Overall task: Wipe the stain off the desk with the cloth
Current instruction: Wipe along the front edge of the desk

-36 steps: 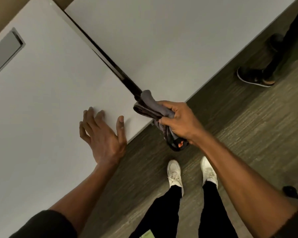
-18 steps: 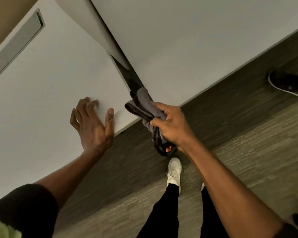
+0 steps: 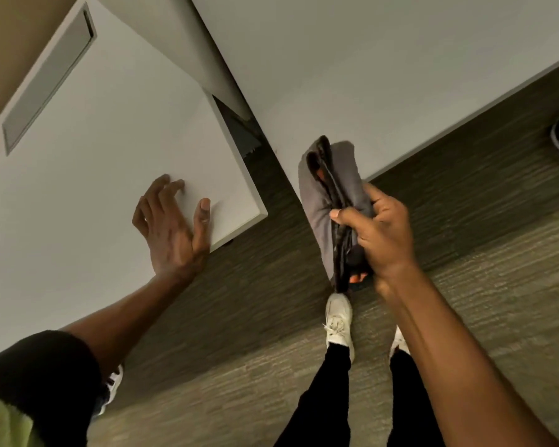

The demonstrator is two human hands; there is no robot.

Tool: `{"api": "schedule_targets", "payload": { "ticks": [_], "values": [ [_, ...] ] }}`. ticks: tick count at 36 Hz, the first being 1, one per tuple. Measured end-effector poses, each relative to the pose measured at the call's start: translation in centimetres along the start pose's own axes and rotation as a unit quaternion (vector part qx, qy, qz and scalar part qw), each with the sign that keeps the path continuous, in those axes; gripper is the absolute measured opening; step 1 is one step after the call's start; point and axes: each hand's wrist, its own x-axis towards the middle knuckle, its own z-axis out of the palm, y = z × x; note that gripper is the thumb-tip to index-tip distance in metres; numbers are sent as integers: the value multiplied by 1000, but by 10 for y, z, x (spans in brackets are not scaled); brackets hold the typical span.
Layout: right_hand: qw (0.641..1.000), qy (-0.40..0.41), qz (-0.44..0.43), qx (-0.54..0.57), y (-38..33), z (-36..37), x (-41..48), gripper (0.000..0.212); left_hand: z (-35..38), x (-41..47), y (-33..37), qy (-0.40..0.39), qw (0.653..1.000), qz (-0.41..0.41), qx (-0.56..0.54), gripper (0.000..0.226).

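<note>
Tightly closed around a folded grey cloth [image 3: 328,201], right hand [image 3: 381,237], at about four o'clock from the frame's centre, thumb pressed across the front of the bundle and fingers wrapped behind it. Cloth bunched into a long upright roll: soft mid-grey outer face, a darker, almost black folded edge running down its middle, a small orange patch showing at the lower end beneath the palm and another faint one near the top. Held in the air, upper end overlapping the near corner of the right-hand desk [image 3: 384,59] at one o'clock, lower end hanging over the dark carpet [image 3: 239,317] and just above a white shoe [image 3: 339,324] at five o'clock. Whether touching the desk surface, cannot tell. Out at nine o'clock, left hand [image 3: 171,230] spread flat and empty, fingers splayed, palm down on the near corner of the left-hand desk [image 3: 94,188]. Dark gap between the two desks at twelve o'clock. No stain discernible on either pale top.
</note>
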Motion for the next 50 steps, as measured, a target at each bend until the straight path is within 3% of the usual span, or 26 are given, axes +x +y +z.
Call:
{"api": "schedule_targets", "payload": {
  "ticks": [8, 14, 21, 24, 35, 46, 50],
  "values": [
    [963, -203, -6, -178, -19, 67, 64, 53, 6, 2, -9, 12, 1000, 14, 0, 71],
    [964, -162, -61, -201, -24, 99, 80, 55, 10, 4, -11, 16, 1000, 15, 2, 73],
    [946, -181, -40, -265, -5, 57, -4, 70, 9, 3, -11, 8, 1000, 16, 0, 68],
    [947, -175, -76, -258, -7, 56, -19, 68, 10, 3, -11, 11, 1000, 17, 0, 70],
    [849, -157, -179, -471, -56, 147, 118, 40, 7, 3, -10, 6, 1000, 18, -7, 49],
    [904, -180, -151, -358, -17, 67, -25, 62, 3, 1, -8, -3, 1000, 9, -16, 47],
    [903, -170, -129, -373, -24, 75, -13, 59, 2, 1, -6, -7, 1000, 8, -16, 48]
  ]
}}
